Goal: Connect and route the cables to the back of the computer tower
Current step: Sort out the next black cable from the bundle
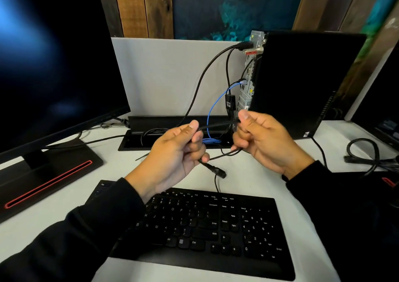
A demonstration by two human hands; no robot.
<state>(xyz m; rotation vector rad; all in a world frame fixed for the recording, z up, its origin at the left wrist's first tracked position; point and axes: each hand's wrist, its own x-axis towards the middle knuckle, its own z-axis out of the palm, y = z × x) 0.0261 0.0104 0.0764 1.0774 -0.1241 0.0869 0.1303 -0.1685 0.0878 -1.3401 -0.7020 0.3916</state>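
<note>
Both hands, the left hand and right hand, have fingers curled around a black cable above the keyboard, so find its plug and push it straight into the computer tower.

The monitor is cut off at the left edge, the plugs on the back of the computer tower are too small to tell, and sleeves hide part of the keyboard.

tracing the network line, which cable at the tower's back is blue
The thin blue cable plugged in midway down the black computer tower; the other cables are black.
</note>
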